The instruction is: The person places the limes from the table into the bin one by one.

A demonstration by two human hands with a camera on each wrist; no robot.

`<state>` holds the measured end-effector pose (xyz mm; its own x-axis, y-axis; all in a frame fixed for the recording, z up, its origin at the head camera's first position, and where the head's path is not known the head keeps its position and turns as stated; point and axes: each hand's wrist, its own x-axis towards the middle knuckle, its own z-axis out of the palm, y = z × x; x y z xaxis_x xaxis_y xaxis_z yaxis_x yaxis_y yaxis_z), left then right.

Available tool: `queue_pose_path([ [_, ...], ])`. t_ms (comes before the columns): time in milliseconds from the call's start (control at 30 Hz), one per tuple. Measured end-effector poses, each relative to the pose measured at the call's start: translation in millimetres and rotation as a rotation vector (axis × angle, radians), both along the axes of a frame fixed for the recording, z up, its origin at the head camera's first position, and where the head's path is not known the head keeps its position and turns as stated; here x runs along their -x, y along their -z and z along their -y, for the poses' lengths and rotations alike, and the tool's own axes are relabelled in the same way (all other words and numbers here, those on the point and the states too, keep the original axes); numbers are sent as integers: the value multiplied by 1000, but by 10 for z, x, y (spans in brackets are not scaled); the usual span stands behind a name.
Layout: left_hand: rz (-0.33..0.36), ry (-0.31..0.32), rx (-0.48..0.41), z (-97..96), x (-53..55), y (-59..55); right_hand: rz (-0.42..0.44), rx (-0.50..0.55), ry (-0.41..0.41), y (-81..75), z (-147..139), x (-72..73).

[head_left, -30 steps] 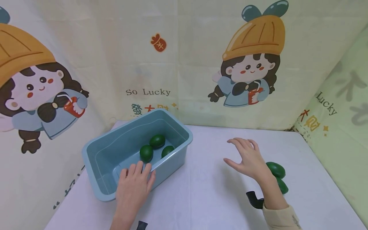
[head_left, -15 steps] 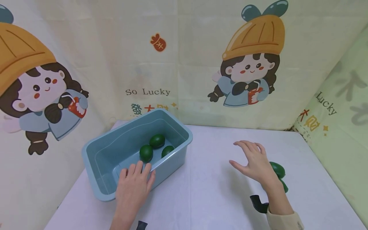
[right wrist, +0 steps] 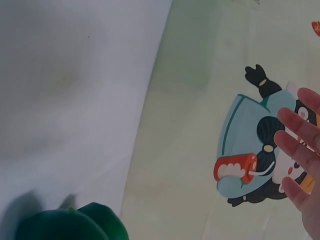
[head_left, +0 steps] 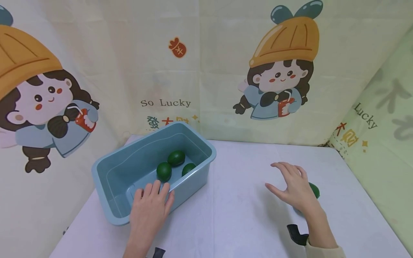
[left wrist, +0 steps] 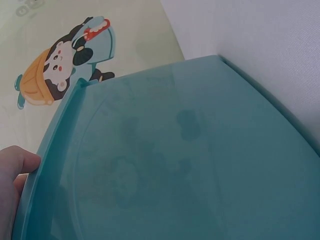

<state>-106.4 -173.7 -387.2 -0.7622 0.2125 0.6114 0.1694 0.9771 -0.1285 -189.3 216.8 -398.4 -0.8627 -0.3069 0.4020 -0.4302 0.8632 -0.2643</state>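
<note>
Right hand [head_left: 295, 190] shifts toward 4 o'clock, spread wide and empty, apparently reaching for green fruit [head_left: 314, 190], while left hand [head_left: 149, 209] grips bin [head_left: 193, 190].

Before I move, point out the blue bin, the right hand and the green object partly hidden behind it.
Blue bin [head_left: 192, 187], head view: outer near wall.
Right hand [head_left: 293, 185], head view: its back.
Green object [head_left: 315, 190], head view: its visible end.

Beige sleeve [head_left: 324, 252]; black piece [head_left: 297, 238], perhaps wrist-mounted
</note>
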Motion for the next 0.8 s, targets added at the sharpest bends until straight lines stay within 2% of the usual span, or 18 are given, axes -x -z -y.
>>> queue_pose_path([
  [500,27,-20,3,-8,-17,-9,-25,40,14,123,-197,-113],
  [800,42,-29,6,-15,-27,-10,-7,69,66,182,-320,-216],
])
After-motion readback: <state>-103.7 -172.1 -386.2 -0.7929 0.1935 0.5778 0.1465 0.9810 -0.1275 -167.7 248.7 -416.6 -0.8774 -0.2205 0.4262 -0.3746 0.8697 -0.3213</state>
